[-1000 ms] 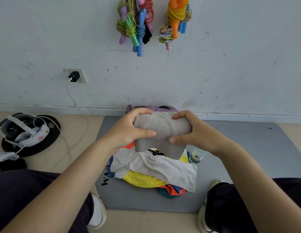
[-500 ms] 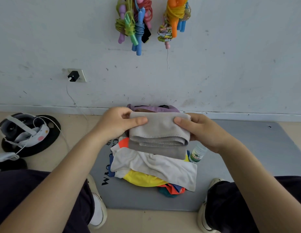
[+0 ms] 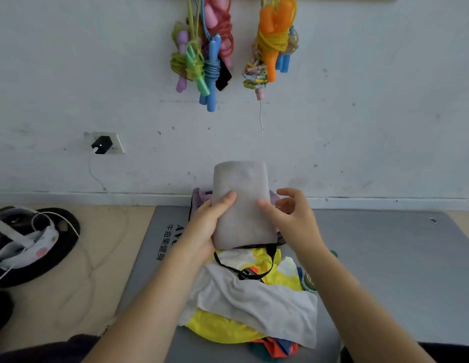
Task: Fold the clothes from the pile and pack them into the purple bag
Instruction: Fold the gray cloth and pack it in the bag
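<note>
- closest up, the pile of clothes (image 3: 254, 305) sits on the grey mat (image 3: 385, 258); white piece on top, yellow under it
- above that, left hand (image 3: 205, 231) grips the folded grey garment (image 3: 241, 203) upright, thumb across its front; right hand (image 3: 291, 218) has relaxed, spread fingers, thumb just touching the cloth
- purple bag (image 3: 199, 199) peeks out behind the garment, by the wall; skipping ropes (image 3: 202, 58) hang higher up

Left hand (image 3: 207, 226) grips a folded grey garment (image 3: 241, 203) upright above the clothes pile (image 3: 254, 297); right hand (image 3: 288, 218) touches its right edge, purple bag (image 3: 199, 197) just behind.
</note>
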Demonstrator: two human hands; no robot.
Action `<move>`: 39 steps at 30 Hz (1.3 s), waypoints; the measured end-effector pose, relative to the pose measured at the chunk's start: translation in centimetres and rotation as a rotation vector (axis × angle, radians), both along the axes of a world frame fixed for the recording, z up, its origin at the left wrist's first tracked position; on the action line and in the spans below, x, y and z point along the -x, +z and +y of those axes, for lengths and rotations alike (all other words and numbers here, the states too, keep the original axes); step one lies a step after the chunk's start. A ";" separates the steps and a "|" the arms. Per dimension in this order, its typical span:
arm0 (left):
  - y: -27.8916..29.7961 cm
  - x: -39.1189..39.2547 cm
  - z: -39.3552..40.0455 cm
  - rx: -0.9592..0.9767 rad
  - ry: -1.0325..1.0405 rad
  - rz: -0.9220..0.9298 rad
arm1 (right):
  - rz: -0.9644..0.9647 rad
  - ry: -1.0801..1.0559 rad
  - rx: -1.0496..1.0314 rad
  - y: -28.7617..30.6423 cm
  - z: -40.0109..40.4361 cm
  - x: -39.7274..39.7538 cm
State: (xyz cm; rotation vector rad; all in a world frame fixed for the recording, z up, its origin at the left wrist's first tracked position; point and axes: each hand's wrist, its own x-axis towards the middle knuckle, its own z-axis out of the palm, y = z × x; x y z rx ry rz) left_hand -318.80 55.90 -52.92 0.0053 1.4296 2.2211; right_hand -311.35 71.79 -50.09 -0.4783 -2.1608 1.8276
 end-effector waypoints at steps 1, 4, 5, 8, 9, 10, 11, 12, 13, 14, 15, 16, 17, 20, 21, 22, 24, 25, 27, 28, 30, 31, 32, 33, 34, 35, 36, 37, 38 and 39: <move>-1.1 0.5 0.5 -0.013 -0.059 0.007 | -0.074 0.139 0.166 -1.3 0.5 0.9; -4.9 2.8 2.1 0.146 -0.127 0.039 | -0.244 0.347 0.411 -6.4 1.6 3.4; -6.4 3.9 2.5 0.264 -0.106 0.085 | -0.276 0.300 0.421 -8.0 2.2 4.3; -11.9 7.7 2.0 0.773 -0.040 0.414 | -0.325 0.001 0.335 -12.4 4.8 7.3; -13.7 8.9 1.5 0.923 -0.060 0.525 | -0.319 -0.098 0.261 -13.8 6.0 8.3; -15.6 10.1 1.2 1.016 -0.124 0.596 | -0.295 -0.169 0.174 -15.1 7.0 9.4; -17.3 11.0 0.9 1.077 -0.216 0.631 | -0.255 -0.197 0.090 -16.2 7.9 10.4; -18.9 11.8 0.8 1.121 -0.311 0.642 | -0.210 -0.184 0.012 -17.2 8.5 11.5; -20.1 12.5 0.8 1.160 -0.392 0.635 | -0.174 -0.138 -0.042 -18.2 8.8 12.7; -21.3 13.1 0.9 1.196 -0.452 0.618 | -0.143 -0.073 -0.075 -19.2 8.7 14.1; -22.4 13.7 1.0 1.227 -0.490 0.599 | -0.134 -0.003 -0.124 -20.2 8.7 15.4; -23.2 14.1 1.0 1.256 -0.506 0.581 | -0.140 0.083 -0.221 -21.2 8.9 16.6; -23.9 14.3 0.9 1.284 -0.505 0.574 | -0.195 0.177 -0.371 -22.2 9.0 17.9; -25.2 14.2 0.9 1.307 -0.458 0.619 | -0.529 0.449 -0.835 -25.9 9.3 21.0; -25.4 14.0 0.9 1.289 -0.440 0.621 | -0.645 0.433 -0.900 -27.2 9.2 21.9; -25.6 13.9 1.0 1.267 -0.422 0.614 | -0.790 0.336 -0.980 -28.4 8.9 22.7; -25.9 13.9 1.2 1.208 -0.375 0.577 | -1.023 0.044 -1.008 -29.5 8.2 23.8; -25.9 14.0 1.2 1.169 -0.346 0.554 | -0.902 -0.080 -0.795 -30.9 8.5 24.4; -25.8 14.3 1.3 1.104 -0.297 0.537 | -0.615 -0.080 -0.229 -32.1 9.3 25.5; -25.8 14.5 1.4 1.092 -0.288 0.540 | -0.605 -0.069 -0.144 -32.3 9.5 25.3; -25.7 14.7 1.7 1.114 -0.301 0.546 | -0.691 -0.058 0.018 -33.6 9.8 25.1; -25.6 15.0 1.8 1.149 -0.310 0.551 | -0.760 -0.038 0.098 -34.0 10.1 24.9; -25.5 15.3 2.0 1.203 -0.312 0.574 | -0.796 0.007 0.149 -34.3 10.1 24.9; -25.3 15.7 2.3 1.275 -0.300 0.635 | -0.796 0.039 0.158 -34.5 10.3 25.0; -24.9 16.2 2.7 1.348 -0.274 0.734 | -0.792 0.038 0.138 -34.8 10.6 25.1; -24.5 16.8 3.2 1.405 -0.247 0.848 | -0.784 0.027 0.118 -35.0 11.0 25.0; -24.1 17.4 3.7 1.435 -0.238 0.953 | -0.771 0.029 0.092 -35.1 11.2 24.9; -23.8 18.3 4.3 1.445 -0.254 1.031 | -0.748 0.048 0.053 -34.8 10.9 24.7; -23.6 19.2 4.9 1.437 -0.285 1.070 | -0.699 0.077 -0.012 -34.3 10.5 24.3; -23.4 20.1 5.5 1.414 -0.315 1.077 | -0.627 0.124 -0.085 -33.5 9.9 23.9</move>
